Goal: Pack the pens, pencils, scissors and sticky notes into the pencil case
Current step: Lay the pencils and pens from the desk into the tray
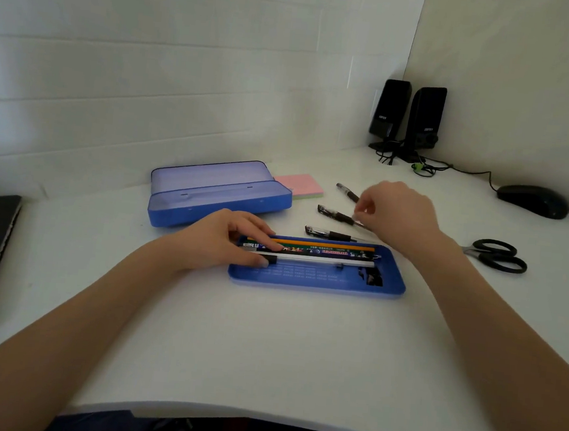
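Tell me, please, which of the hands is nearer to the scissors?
Right. The right hand hovers over the pens, just left of the scissors; the left hand rests on the tray's far end.

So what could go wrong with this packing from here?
The right hand reaches over three loose pens and could knock one rolling. The blue tray is shallow, so the pencils under the left hand might spill. The scissors and sticky notes lie further off, easy to forget.
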A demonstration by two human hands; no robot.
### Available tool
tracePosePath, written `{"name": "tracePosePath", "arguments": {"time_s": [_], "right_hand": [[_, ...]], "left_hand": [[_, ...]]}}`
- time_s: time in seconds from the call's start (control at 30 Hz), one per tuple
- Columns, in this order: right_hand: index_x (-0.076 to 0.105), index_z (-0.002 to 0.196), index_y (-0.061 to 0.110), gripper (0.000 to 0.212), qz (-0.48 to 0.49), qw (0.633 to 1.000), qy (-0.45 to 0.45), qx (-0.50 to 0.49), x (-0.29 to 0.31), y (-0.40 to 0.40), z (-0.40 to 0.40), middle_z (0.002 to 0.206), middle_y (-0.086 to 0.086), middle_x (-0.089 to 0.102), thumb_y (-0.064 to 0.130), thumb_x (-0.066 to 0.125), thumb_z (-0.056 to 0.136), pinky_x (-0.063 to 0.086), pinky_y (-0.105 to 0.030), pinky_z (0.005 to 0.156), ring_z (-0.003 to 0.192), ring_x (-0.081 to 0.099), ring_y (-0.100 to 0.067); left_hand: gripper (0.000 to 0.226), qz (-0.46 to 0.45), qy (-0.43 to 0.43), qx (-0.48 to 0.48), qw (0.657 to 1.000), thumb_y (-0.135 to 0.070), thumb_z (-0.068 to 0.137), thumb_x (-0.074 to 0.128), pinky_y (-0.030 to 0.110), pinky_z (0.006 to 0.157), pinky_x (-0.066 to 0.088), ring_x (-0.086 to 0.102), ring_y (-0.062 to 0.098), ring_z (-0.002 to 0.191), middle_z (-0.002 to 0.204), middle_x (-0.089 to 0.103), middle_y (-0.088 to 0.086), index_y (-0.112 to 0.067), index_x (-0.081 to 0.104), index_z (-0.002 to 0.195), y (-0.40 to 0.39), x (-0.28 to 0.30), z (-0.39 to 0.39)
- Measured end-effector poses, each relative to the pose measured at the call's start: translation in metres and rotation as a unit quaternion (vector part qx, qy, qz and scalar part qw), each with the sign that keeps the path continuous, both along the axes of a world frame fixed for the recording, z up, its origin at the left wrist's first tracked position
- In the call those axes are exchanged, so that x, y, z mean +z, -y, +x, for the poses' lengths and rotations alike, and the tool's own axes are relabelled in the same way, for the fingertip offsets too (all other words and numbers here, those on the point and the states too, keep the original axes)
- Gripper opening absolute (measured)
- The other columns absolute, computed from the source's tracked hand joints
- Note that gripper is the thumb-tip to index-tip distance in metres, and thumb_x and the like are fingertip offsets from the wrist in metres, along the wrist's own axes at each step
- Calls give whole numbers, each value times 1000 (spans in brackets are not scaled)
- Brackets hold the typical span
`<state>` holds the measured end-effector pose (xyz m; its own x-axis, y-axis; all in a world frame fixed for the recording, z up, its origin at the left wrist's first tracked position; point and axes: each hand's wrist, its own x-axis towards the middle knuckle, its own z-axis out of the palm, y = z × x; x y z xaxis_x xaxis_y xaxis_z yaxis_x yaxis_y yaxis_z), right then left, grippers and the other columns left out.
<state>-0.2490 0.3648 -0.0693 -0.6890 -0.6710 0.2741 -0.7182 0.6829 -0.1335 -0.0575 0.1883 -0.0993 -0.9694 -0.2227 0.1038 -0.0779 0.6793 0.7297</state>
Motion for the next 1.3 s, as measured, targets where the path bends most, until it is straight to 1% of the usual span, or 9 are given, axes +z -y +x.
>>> {"name": "tracePosePath", "arguments": {"time_s": [0.13,0.27,0.43,0.57,0.67,0.77,1.03,1.2,1.3], "right_hand": [[73,94,24,16,40,998,38,-24,-11,4,-7,98,-2,70,32,62,87,48,-31,71,88,64,-22],[74,89,24,13,0,1000,27,-11,-11,4,-6,91,2,70,29,64,84,45,-30,67,84,64,-20],[76,79,26,2,-109,959,164,203,7,-1,15,72,11,68,27,75,78,43,-17,61,65,55,-4],[77,79,20,6,-37,926,231,297,19,-3,44,60,16,64,25,77,76,38,-5,50,51,53,3],[74,78,20,6,35,918,229,322,13,3,55,50,21,58,26,76,77,36,-5,50,48,51,2],[70,74,21,10,49,919,213,328,2,11,60,52,13,57,27,77,74,37,-9,50,49,50,1],[61,68,18,30,-44,947,168,269,1,15,51,59,8,53,43,76,73,35,-14,52,53,44,-5],[65,94,24,17,-90,989,54,108,-5,5,5,94,4,62,39,64,85,45,-31,74,85,55,-14],[61,120,23,36,-35,999,11,22,-17,2,-14,125,-5,54,40,59,89,43,-41,91,115,50,-24]], "left_hand": [[31,-4,24,-5,1000,-17,73,78,10,70,38,56,1,95,114,62,-18,-40,74,94,2,3,2],[31,11,26,0,1000,-19,74,78,10,72,39,57,1,96,116,62,-18,-44,73,92,3,3,4],[30,22,16,-11,1000,-16,73,78,8,76,43,60,-3,97,109,68,-18,-33,74,98,2,3,3],[33,57,36,-5,998,-12,74,77,15,90,47,64,6,103,109,70,-15,-32,72,99,8,2,3],[37,102,41,-35,993,3,82,65,17,95,45,61,1,111,115,68,-14,-32,74,92,10,3,4],[28,112,41,-31,992,-3,88,60,25,103,42,58,0,115,120,67,-8,-27,74,93,10,3,5],[16,99,42,-20,994,-15,89,61,26,102,44,61,9,113,116,68,-10,-23,72,96,9,2,3],[19,93,50,-30,994,-15,87,64,24,99,44,59,9,113,116,66,-16,-30,72,95,9,3,4],[20,90,57,-37,994,-17,85,66,22,98,43,59,4,112,116,65,-19,-33,71,97,8,5,5]]}}
